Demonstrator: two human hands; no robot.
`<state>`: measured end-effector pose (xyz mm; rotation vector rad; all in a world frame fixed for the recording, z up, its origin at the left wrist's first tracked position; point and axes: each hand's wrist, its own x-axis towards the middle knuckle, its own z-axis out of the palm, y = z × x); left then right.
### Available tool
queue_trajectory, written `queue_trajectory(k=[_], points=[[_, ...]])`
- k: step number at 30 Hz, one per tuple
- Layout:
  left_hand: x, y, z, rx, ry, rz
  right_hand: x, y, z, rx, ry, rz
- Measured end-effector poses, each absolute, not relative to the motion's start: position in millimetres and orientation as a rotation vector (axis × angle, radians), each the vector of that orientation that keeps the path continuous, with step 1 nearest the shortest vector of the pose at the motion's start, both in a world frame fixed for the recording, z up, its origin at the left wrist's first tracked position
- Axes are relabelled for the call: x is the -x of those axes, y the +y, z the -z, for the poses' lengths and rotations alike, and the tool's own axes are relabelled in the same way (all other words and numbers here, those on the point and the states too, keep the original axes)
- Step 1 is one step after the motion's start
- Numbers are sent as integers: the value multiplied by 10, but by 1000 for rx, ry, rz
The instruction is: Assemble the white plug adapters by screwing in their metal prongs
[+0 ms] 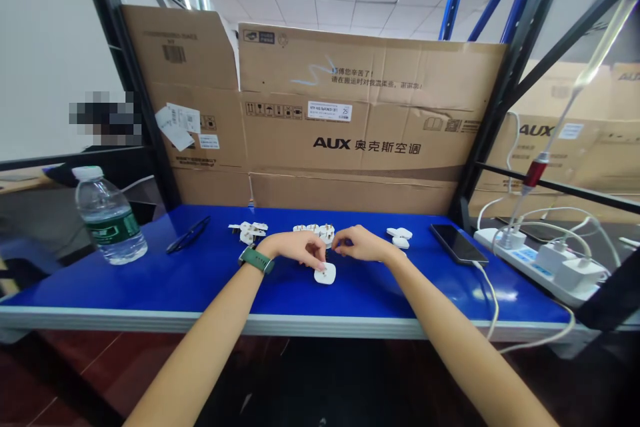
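Blue covers the worktop (200, 280), and both forearms stretch across it from the near edge, meeting over the middle. The left hand (296, 248), with a green watch (256, 259) on its wrist, is bent down with fingertips pinched on the top edge of a white plug (325, 273) that lies flat on the worktop just below both hands. The right hand (361, 244) is curled close beside it, fingertips drawn together near the left thumb; whether something small is pinched between them is too fine to make out.

Behind the hands sit small heaps of white plug parts: one (249, 231) to the left, one (315, 231) partly hidden by the knuckles, and one (400, 236) to the right. Their exact shapes are hard to read.

A clear water bottle (109, 217) with a white cap stands upright at the left, water filling most of it. A pair of dark glasses (189, 235) lies between it and the parts. A phone (459, 244) lies dark side up at the right, its white cable running off the edge, near a power strip (540, 260) carrying chargers. Cardboard boxes (350, 120) wall off the back. Someone sits beyond the left frame, mostly cut off.
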<state>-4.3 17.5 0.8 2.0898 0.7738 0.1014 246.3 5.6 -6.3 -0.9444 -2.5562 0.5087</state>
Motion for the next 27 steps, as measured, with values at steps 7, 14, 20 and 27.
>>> queue_trajectory(k=[7,14,20,27], points=[[70,220,30,-2147,800,-59,-2371,120,187,912,-2649,-194],[47,180,-18,-2094,775,-136,-2314,152,244,956,-2658,-133],[56,114,-83,-2109,732,-51,-2295,120,232,1024,-2635,-88],[34,129,-26,-2210,729,-70,-2321,133,231,1094,-2586,-70]])
